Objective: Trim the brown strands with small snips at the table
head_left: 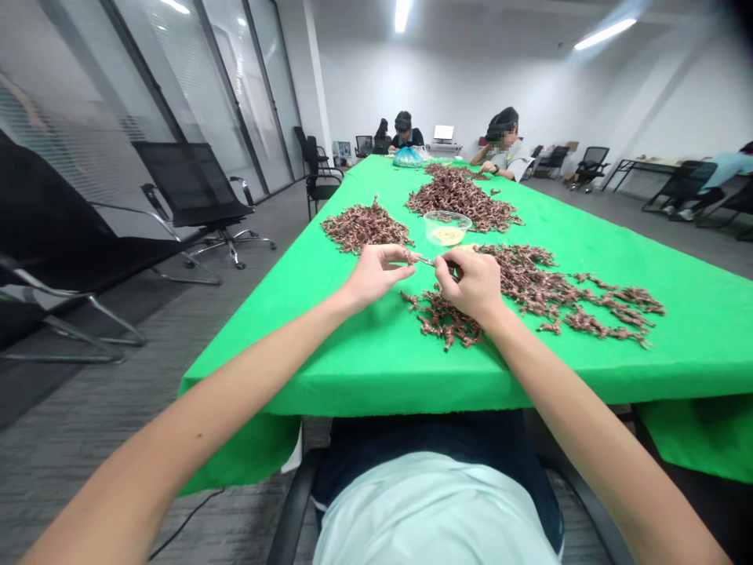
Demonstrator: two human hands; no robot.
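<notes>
Over the green-covered table (329, 345), my left hand (380, 275) pinches a small brown piece (410, 256) between thumb and fingers. My right hand (471, 281) is closed round a thin metallic tool (426, 261), whose tip points left and reaches close to the piece; whether they touch is too small to tell. Beneath my right hand lies a small pile of brown pieces (445, 318). A larger pile (523, 275) spreads to its right. Behind my hands stands a clear round tub (448, 227) with pale yellow contents.
Another brown heap (368, 226) sits at the left, and a big one (462, 200) lies beyond the tub. A blue plastic bag (407, 157) rests near the far end. People (503, 145) sit along the far part of the table. Black chairs (194, 188) stand at the left.
</notes>
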